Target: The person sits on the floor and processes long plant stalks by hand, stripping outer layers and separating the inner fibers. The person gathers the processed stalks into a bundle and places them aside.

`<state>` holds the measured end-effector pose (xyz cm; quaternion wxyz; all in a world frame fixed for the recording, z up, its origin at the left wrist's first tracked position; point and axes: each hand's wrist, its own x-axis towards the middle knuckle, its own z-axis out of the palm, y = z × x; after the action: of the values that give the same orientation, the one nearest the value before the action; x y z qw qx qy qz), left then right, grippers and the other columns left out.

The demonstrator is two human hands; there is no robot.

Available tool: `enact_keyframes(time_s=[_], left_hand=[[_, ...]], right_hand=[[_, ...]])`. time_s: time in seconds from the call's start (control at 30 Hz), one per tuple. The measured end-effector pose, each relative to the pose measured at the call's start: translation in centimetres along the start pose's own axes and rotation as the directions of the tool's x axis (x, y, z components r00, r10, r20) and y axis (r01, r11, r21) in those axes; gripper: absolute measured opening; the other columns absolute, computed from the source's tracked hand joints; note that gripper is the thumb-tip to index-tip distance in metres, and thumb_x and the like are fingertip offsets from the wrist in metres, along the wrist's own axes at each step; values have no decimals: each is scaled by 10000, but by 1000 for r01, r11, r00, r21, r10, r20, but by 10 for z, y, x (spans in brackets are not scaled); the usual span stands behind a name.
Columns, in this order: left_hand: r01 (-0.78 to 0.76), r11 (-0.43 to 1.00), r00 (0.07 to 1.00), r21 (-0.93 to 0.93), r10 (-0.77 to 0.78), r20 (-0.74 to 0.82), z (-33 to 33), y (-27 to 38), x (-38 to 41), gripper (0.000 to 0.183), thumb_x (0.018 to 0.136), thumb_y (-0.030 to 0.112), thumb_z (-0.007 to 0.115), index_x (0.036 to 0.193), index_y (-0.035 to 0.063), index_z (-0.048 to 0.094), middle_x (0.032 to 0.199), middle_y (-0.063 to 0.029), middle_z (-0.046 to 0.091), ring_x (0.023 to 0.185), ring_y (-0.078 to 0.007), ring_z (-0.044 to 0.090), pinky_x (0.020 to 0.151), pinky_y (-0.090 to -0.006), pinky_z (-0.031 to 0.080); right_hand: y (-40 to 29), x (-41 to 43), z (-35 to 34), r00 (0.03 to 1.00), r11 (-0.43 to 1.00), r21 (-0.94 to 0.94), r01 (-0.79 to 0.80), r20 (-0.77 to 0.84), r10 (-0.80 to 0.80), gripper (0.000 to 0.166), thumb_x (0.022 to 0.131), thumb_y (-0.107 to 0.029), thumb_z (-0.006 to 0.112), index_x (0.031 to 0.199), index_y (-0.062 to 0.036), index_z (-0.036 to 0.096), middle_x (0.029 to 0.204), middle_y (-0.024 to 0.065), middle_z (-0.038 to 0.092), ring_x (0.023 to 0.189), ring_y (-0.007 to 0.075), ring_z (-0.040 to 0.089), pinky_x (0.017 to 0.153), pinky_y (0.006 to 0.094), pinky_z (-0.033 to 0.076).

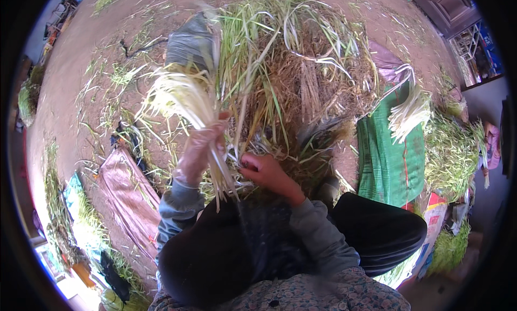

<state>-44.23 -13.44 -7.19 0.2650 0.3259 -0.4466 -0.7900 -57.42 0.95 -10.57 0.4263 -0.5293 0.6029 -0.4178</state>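
My left hand (202,149), in a thin clear plastic glove, grips a bundle of pale yellow-white plant stems (177,91). The stems fan out above the fist and hang below it toward my lap. Close beside their lower ends is my bare right hand (264,173), its fingers curled. Whether it pinches a strand cannot be made out. In front of both hands lies a large heap of long green-leaved plants (246,40) with matted brown roots and dry stalks (309,89). Grey plastic sheeting (190,44) shows under its left edge.
On the right, a pale stem bundle (410,113) rests on a green woven sack (389,157). Beyond are piled green stems (452,157) and another person's pink sleeve (492,145). A pink sack (129,194) lies left. Leaf scraps litter the earthen-coloured floor (68,101).
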Motion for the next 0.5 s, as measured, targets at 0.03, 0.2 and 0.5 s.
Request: enact_keyframes(time_s=[0.03, 0.2, 0.5], left_hand=[[54, 998, 998, 10, -55, 22, -1, -4, -1, 322, 858, 212, 633, 1020, -65, 604, 722, -50, 609, 462, -66, 503, 462, -194, 466], [247, 952, 968, 181, -233, -96, 6, -16, 3, 259, 819, 212, 678, 964, -1, 659, 584, 5, 531, 463, -71, 482, 434, -207, 399], [91, 993, 993, -70, -95, -63, -5, -13, -4, 240, 807, 234, 685, 926, 26, 672, 608, -11, 552, 528, -84, 515, 479, -218, 418]], right_hand=[[-1, -2, 3, 1000, 998, -62, 18, 4, -18, 145, 833, -190, 610, 883, -66, 553, 645, 104, 570, 561, 222, 566, 515, 355, 420], [7, -10, 9, 998, 972, -230, 54, 55, -42, 184, 844, -249, 590, 951, -99, 583, 692, 144, 600, 602, 326, 592, 532, 399, 454], [7, 14, 10, 920, 755, 555, -349, 49, 389, 178, 876, -184, 545, 938, -31, 613, 594, 22, 545, 427, 97, 483, 404, 236, 373]])
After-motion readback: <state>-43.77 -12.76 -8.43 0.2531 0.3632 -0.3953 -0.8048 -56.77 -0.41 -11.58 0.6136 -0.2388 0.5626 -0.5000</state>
